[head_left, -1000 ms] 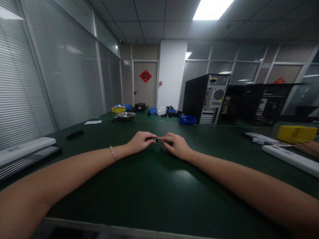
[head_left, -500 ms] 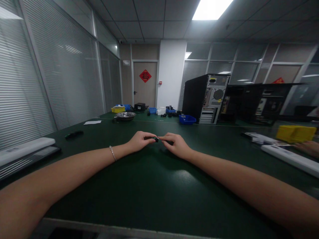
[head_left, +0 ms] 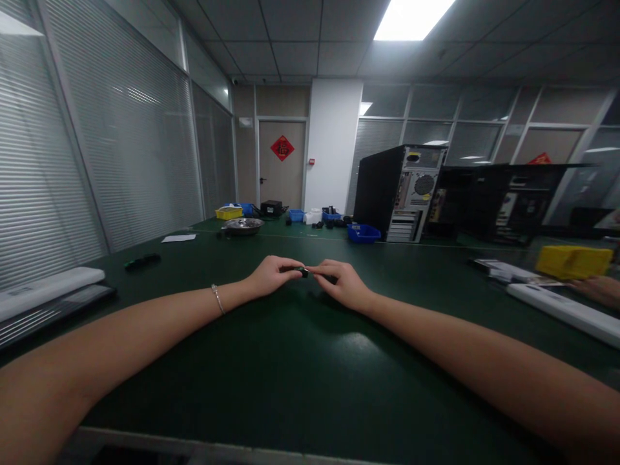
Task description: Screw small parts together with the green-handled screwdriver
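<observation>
Far out on the dark green counter (head_left: 300, 381), at 12 o'clock from the person, both hands meet over one small dark part (head_left: 303, 272).

The left hand (head_left: 271, 276) comes in from 8 o'clock, a thin bracelet (head_left: 217, 299) on its wrist. Its thumb and forefinger are pressed together on the left end of the part, so this grip is a fingertip pinch; the other fingers curl under, knuckles resting on or just above the counter.

The part sits between the two hands, at 3 o'clock from the left fingertips and 9 o'clock from the right ones. It is too small and dark to name. Its long axis seems to run left to right, in line with the two sets of fingertips, and it is raised slightly off the counter rather than lying flat, though that is hard to be sure of.

The right hand (head_left: 343, 282) comes in from 4 o'clock. Its fingertips pinch the right end of the part, or something dark just behind it; the exact contact cannot be told. Neither hand is clearly nearer: both touch it, one at each end.

At 3 o'clock, well apart, another person's hand (head_left: 598, 287) lies near a yellow bin (head_left: 574, 261).
</observation>
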A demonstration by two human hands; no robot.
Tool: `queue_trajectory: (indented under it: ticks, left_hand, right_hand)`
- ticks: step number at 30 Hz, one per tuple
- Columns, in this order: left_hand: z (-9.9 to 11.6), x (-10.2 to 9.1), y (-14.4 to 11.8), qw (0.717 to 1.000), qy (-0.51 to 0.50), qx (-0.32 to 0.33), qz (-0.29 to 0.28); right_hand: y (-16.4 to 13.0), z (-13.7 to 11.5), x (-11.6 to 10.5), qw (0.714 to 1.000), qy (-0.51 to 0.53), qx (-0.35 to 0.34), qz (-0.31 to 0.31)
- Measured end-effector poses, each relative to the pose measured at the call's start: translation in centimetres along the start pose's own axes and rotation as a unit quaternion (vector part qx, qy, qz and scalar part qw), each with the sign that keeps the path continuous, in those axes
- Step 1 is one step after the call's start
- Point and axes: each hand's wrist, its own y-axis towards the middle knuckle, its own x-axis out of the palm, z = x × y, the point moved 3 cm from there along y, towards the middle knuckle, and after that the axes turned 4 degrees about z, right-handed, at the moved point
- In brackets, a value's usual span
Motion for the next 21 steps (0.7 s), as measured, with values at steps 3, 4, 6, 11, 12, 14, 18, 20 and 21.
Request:
queue_trajectory:
  ticks: [3, 4, 6, 11, 12, 14, 18, 20, 21]
  left_hand:
    - [0.0, 0.0, 0.0, 1.000, -0.015, -0.013, -0.004]
    - [0.0, 0.1, 0.0, 1.000, -0.020, -0.016, -0.003]
    - [-0.2, 0.2, 0.0, 0.999, -0.047, -0.027, 0.002]
    - [-1.0, 0.6, 0.6, 0.976, -0.207, -0.067, 0.015]
    - [-1.1, 0.6, 0.7, 0.971, -0.227, -0.076, 0.013]
    - [-1.4, 0.7, 0.8, 0.964, -0.247, -0.101, 0.007]
    - [-1.7, 0.6, 0.7, 0.951, -0.277, -0.134, -0.014]
    - [-1.6, 0.6, 0.6, 0.940, -0.308, -0.144, -0.029]
    - [-1.4, 0.6, 0.5, 0.935, -0.321, -0.149, -0.033]
  right_hand:
    - [0.0, 0.1, 0.1, 1.000, 0.004, 0.002, 0.000]
    - [0.1, 0.1, 0.2, 1.000, 0.004, 0.003, 0.002]
    - [0.1, 0.2, 0.2, 1.000, 0.001, 0.006, 0.007]
    - [0.2, 0.1, 0.0, 1.000, 0.014, 0.001, 0.014]
    - [0.2, 0.0, 0.0, 1.000, 0.022, -0.007, 0.013]
    - [0.2, -0.1, -0.1, 0.999, 0.034, -0.023, 0.009]
    - [0.1, -0.3, -0.1, 0.998, 0.036, -0.042, -0.001]
    - [0.1, -0.4, 0.0, 0.998, 0.035, -0.052, -0.009]
    - [0.0, -0.5, 0.1, 0.998, 0.035, -0.057, -0.014]
